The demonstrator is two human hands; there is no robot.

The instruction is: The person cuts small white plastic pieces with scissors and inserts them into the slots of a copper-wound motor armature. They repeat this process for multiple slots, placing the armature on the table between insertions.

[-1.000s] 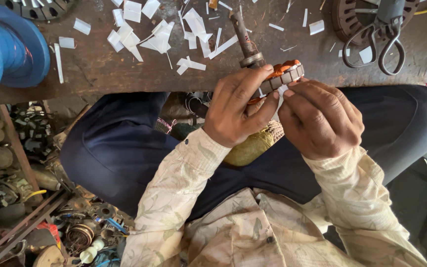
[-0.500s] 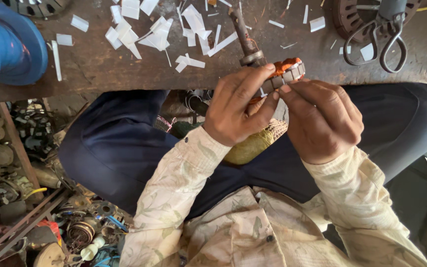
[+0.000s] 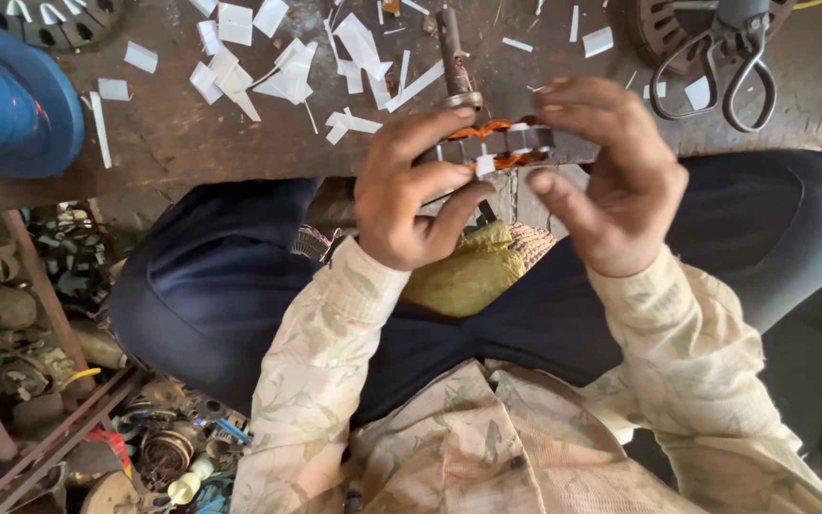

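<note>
A small motor armature (image 3: 497, 145), a slotted steel core wound with copper wire, is held level between both hands just above the near edge of the table (image 3: 173, 152). The left hand (image 3: 411, 195) is closed around its left end, thumb on the far side and fingers curled under; the right hand (image 3: 611, 176) is closed on its right end, fingers arched over the top and thumb pointing in toward the core. A white paper slip (image 3: 484, 166) is seen sticking out of a slot on the near side.

The armature is judged heavy for its size and stiff, with a firm hold best taken on the steel core; the copper windings and thin slips are judged easily damaged, so they are better left unsqueezed.

A dark metal shaft (image 3: 454, 52) lies on the table just beyond; whether it joins the armature cannot be told. The right end of the core is hidden by the fingers. White paper scraps (image 3: 278, 67) are scattered on the table, scissors (image 3: 730, 71) lie far right, and a blue fan housing (image 3: 2, 114) is cut off at the left.
</note>
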